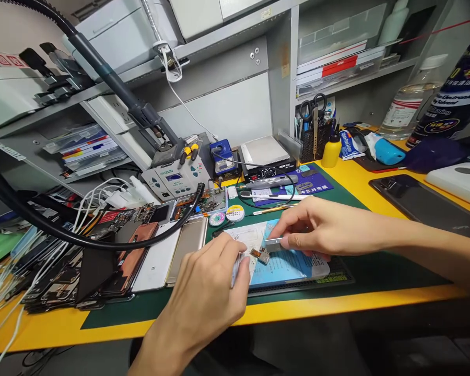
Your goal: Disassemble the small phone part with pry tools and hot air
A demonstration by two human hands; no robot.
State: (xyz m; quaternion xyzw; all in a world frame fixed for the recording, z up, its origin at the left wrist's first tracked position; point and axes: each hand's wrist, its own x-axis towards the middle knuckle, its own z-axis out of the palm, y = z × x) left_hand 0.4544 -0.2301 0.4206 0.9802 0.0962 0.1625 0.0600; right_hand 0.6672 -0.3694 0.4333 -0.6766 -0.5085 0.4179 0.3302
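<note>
A small phone camera module [263, 257] with a brown flex cable lies on a blue-and-white printed sheet [288, 267] in front of me. Just right of it, my right hand [317, 230] pinches a small silvery metal block [274, 243] between thumb and fingers, low over the sheet. My left hand [207, 284] is on the module's left, its fingers curled towards the thumb. A pale edge shows between them, but what it belongs to is hidden.
Phones and phone parts [137, 256] are stacked on the left. A black hose [141, 244] arcs over them from the lamp-like arm. Behind stand a grey rework station [176, 177], a blue soldering unit [224, 157] and a hot plate [264, 156]. A yellow bottle [330, 151] stands right.
</note>
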